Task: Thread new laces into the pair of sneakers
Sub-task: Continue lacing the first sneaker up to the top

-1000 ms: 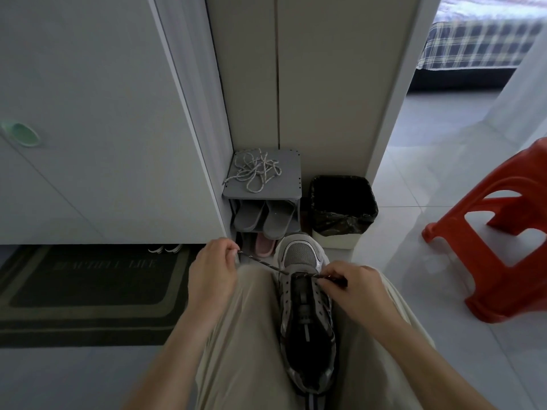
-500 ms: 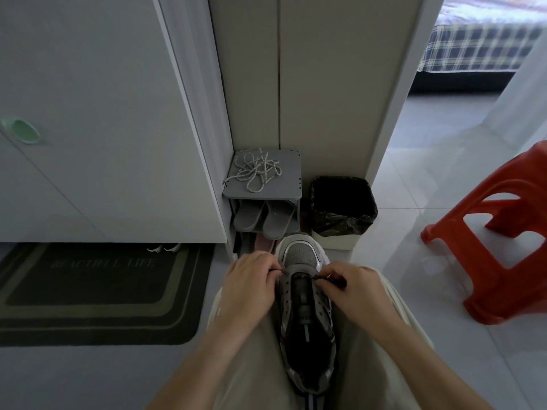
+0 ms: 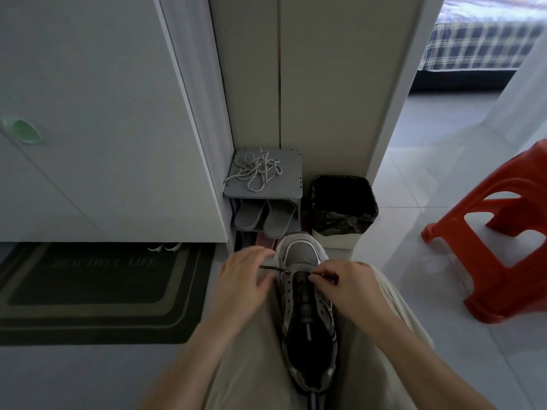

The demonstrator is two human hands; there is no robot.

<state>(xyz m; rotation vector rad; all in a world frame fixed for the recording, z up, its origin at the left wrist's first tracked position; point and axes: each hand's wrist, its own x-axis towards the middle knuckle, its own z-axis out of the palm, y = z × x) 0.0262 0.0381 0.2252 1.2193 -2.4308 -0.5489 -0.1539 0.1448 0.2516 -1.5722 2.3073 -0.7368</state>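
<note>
A grey and black sneaker (image 3: 307,321) lies on my lap between my thighs, toe pointing away from me. A dark lace (image 3: 278,270) runs across its lowest eyelets near the toe. My right hand (image 3: 346,288) pinches the lace's right part at the eyelet row. My left hand (image 3: 242,285) is just left of the shoe with its fingers spread. The lace's left end sticks out between its fingers and thumb, and no grip on it shows. A tangle of light laces (image 3: 254,170) lies on a small grey shoe rack (image 3: 290,184).
Grey slippers (image 3: 263,217) sit in the rack, beside a black-lined bin (image 3: 343,208). A red plastic stool (image 3: 503,247) stands at the right on the tiled floor. A dark doormat (image 3: 88,291) lies left, under a white cabinet door.
My left hand, which held the lace stretched out to the left, came back to the shoe and has now spread its fingers. My right hand stayed at the eyelets.
</note>
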